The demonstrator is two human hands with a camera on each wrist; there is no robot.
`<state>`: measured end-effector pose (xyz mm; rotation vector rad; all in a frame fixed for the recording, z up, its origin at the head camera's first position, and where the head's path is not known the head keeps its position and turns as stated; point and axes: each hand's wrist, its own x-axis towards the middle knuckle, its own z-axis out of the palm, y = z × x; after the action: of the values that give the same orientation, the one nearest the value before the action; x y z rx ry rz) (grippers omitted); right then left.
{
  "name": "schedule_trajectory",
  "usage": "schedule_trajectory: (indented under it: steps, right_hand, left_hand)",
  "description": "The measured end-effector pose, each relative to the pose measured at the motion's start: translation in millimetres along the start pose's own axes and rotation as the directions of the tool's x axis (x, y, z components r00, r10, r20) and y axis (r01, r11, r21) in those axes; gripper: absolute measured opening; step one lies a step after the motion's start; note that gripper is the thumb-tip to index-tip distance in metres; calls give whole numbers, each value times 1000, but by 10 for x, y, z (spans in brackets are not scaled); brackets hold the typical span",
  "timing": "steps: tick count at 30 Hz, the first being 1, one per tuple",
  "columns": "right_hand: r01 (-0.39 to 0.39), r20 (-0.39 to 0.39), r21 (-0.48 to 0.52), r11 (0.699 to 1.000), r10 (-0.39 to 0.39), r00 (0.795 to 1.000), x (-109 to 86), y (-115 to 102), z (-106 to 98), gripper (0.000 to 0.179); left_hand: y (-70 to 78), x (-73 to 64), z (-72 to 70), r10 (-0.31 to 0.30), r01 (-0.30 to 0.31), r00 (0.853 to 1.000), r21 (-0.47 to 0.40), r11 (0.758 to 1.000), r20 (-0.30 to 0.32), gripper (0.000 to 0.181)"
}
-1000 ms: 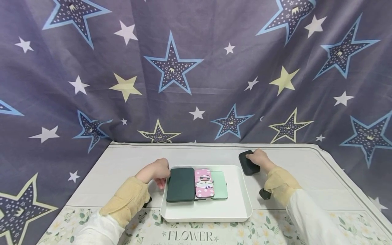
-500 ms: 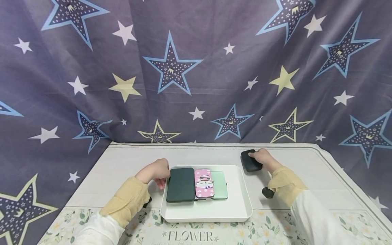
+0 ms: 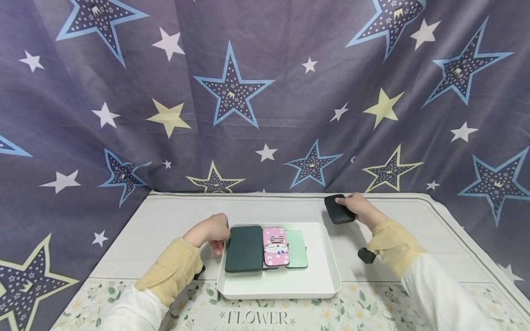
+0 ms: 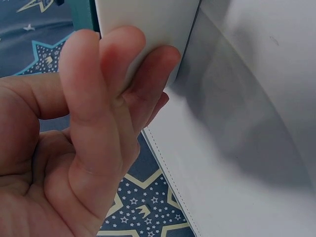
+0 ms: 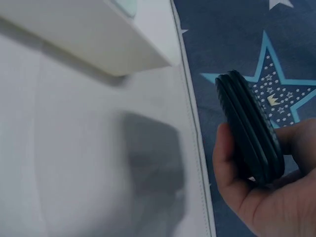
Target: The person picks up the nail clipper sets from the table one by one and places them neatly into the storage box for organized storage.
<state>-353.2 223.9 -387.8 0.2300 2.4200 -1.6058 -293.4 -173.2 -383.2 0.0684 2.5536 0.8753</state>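
Observation:
My left hand (image 3: pixel 213 230) is at the left wall of a white tray (image 3: pixel 281 285). Its fingers lie along the outside of that wall (image 4: pixel 148 19) in the left wrist view, with the thumb toward the rim; the thumb tip is hidden. Beyond the tray's back right corner, my right hand (image 3: pixel 358 209) pinches a flat black wallet-like case (image 3: pixel 339 209) by its right side, thumb on top. In the right wrist view the case (image 5: pixel 249 128) shows ridged, layered edges and is held above the table, apart from the tray.
Inside the tray, a dark green flat case (image 3: pixel 244 248) lies at left, a pink patterned tin (image 3: pixel 276 253) overlaps the middle, and a mint green flat case (image 3: pixel 297 250) sits to its right. A starry curtain (image 3: pixel 265 92) stands behind the white table (image 3: pixel 182 207).
My right hand has lifted the black case and carried it slightly backward and right, changing its tilt. The left hand and the tray have stayed in place.

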Motion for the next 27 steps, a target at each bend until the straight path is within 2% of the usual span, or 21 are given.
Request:
schedule_trajectory:
  steps: [13, 22, 27]
  right_hand:
    - [57, 26, -6, 998, -57, 998, -214, -282, 46, 52]
    - [84, 76, 61, 995, -89, 993, -373, -388, 236, 38]
    - [86, 105, 128, 988, -100, 989, -467, -414, 356, 40]
  left_hand:
    - [22, -27, -2, 3, -3, 1000, -1, 1000, -4, 12]
    - [22, -39, -2, 17, -17, 1000, 22, 1000, -11, 15]
    - [23, -34, -2, 16, -16, 1000, 28, 999, -11, 15]
